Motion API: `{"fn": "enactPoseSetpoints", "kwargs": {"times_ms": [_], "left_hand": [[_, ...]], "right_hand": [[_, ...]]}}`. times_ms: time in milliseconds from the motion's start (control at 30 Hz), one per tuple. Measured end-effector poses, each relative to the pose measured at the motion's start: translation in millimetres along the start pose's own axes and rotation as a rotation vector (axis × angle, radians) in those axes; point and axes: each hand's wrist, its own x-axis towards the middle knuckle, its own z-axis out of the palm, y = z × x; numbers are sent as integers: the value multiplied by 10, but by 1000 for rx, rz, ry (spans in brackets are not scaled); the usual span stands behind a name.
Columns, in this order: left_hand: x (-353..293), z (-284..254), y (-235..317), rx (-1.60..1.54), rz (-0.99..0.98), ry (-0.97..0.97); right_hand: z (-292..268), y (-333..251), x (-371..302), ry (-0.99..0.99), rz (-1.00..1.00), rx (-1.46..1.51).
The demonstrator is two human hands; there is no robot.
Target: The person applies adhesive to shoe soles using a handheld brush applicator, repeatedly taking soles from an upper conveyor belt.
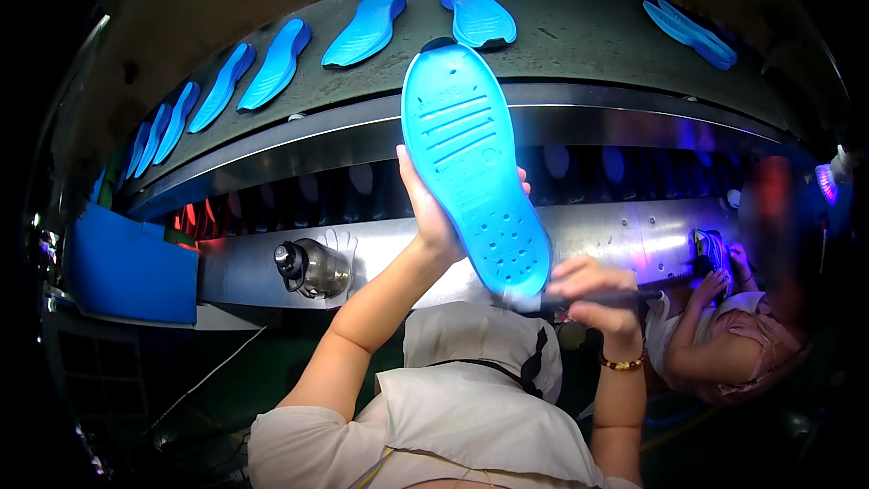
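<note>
A bright blue shoe sole (471,154) stands before me, its grooved and dotted face toward me and a dark patch at its far end. My left hand (434,213) is closed around its sides, with the thumb on the left edge and fingertips showing at the right edge. At the near end of the sole, my right hand (593,294) is closed on a brush (557,302) with a dark handle. The pale, blurred tip of the brush meets the sole's near edge. Motion smears the right fingers somewhat.
Several more blue soles (367,25) lie along a dark conveyor belt (588,45) beyond a metal rail. A clear bottle (317,269) with a dark lid stands on the metal ledge at left, near a blue bin (131,263). At right, another person (724,340) handles a shoe (713,254).
</note>
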Motion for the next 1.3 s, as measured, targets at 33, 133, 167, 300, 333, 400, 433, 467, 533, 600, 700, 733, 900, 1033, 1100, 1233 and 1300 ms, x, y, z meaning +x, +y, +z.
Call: {"fn": "enactPoseSetpoints", "kwargs": {"times_ms": [33, 133, 167, 300, 333, 400, 433, 467, 533, 600, 700, 733, 900, 1033, 1100, 1233, 1300], "left_hand": [[5, 11, 0, -8, 0, -43], [-12, 75, -16, -60, 1, -42], [-40, 95, -44, -102, -1, 5], [-307, -38, -330, -117, -62, -160], [-284, -161, -307, -94, -139, -118], [-269, -251, -191, -50, -108, -212], [-250, -245, -151, -52, -109, -208], [-234, -230, -112, 11, -157, -220], [-199, -188, -38, 74, -206, -229], [-159, -161, 41, 186, -320, -274], [-159, -137, 106, 198, -477, -270], [-175, -121, 118, 217, -557, -214], [-134, -65, 153, 328, -787, -202], [-170, -40, 227, 590, -824, -249], [-192, -101, 261, 440, -884, -217], [-148, -204, 233, 613, -829, -295], [-218, -202, 271, 535, -830, -202]], "right_hand": [[4, 26, -2, 122, 92, -69], [106, 131, -15, 291, 116, 80], [179, 130, 8, 289, 114, 77], [352, 19, 54, 340, 123, 86], [360, -28, 46, 204, 112, -81], [324, -199, 75, 53, 94, -374], [233, -266, 94, -27, 62, -384], [158, -314, 89, -109, 30, -393], [216, -339, 67, 137, 159, -245], [221, -272, 122, 51, 213, -364], [243, -297, 122, -226, -35, -569], [201, -344, 114, -298, 20, -491], [176, -258, 107, -243, -38, -603], [135, -576, 66, -531, 49, -850], [132, -582, 102, -404, -46, -827], [64, -504, 87, -402, -13, -835], [41, -539, 34, -536, 123, -861]]}}
